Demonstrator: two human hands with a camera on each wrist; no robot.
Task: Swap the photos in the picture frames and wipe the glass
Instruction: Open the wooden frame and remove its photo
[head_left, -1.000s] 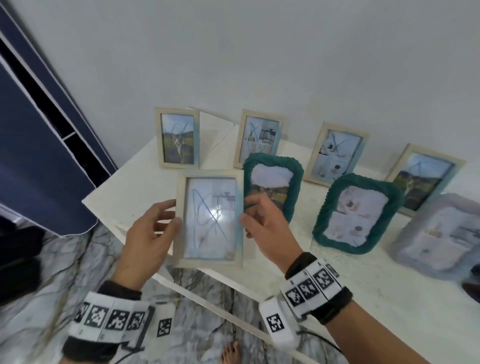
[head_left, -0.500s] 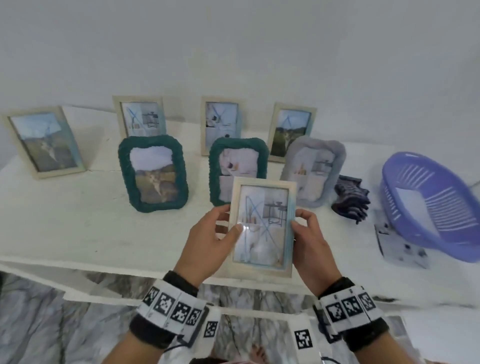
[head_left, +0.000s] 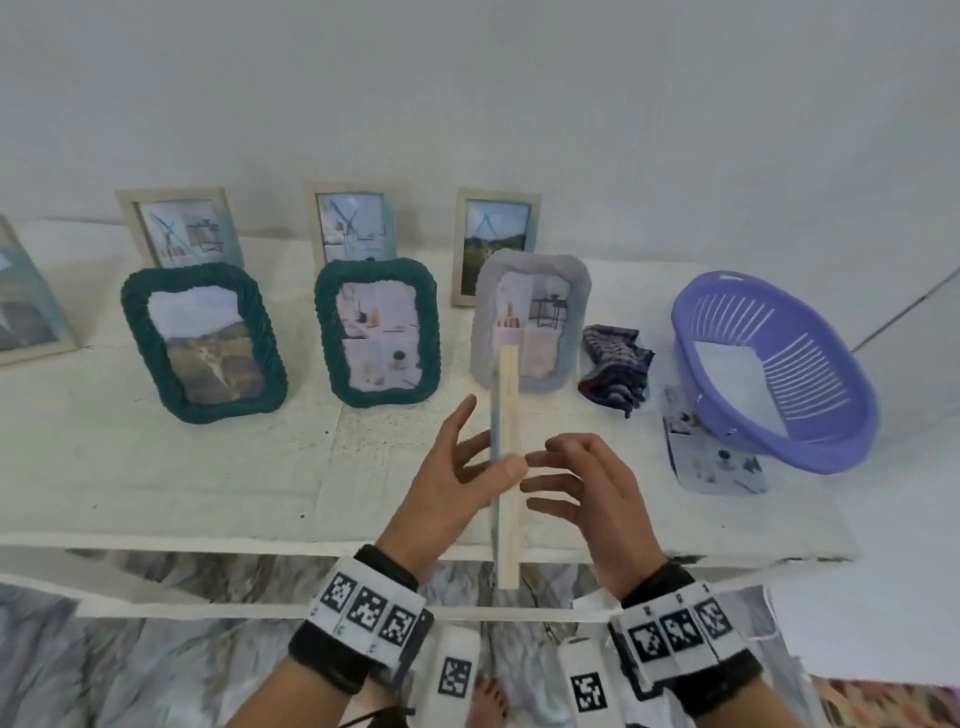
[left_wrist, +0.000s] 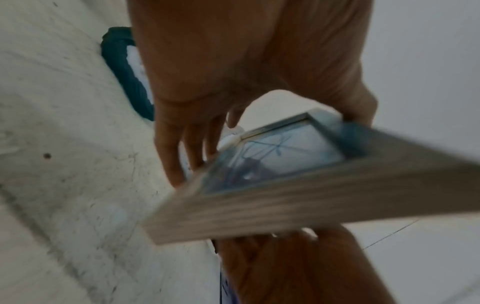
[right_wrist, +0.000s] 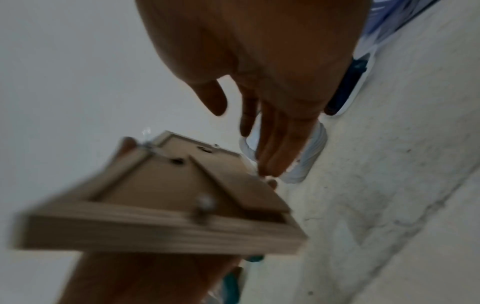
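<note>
- From the head view we see the wooden frame (head_left: 506, 457) edge-on, a thin upright strip held above the front part of the white counter (head_left: 156, 467), between our two hands.
- The left wrist view gives what that hides: the glass front (left_wrist: 280, 156), with blue scribbled lines across it, faces our left hand (head_left: 457, 483).
- The right wrist view shows the other face: the brown backing board (right_wrist: 182, 181) with its folded stand and small holes, turned toward our right hand (head_left: 587, 493).
- Our left hand's grip is on the frame: the thumb crosses its near edge in the head view, and the fingers (left_wrist: 179, 152) lie spread and nearly straight behind the glass side.
- Our right hand is released, its fingers (head_left: 550, 457) loosely bent and reaching toward the backing; the fingertips sit just beside it, and we cannot tell whether they touch.
- Both palms face each other with the wrists low, over the counter's front edge.
- Only the head view shows the rest on the counter: two teal frames (head_left: 202, 343) and a grey frame (head_left: 530, 317) standing in a row, wooden frames against the wall behind them, a crumpled dark cloth (head_left: 615, 369) and a purple basket (head_left: 774, 369) to the right, with a loose photo (head_left: 711, 457) lying by the basket.
</note>
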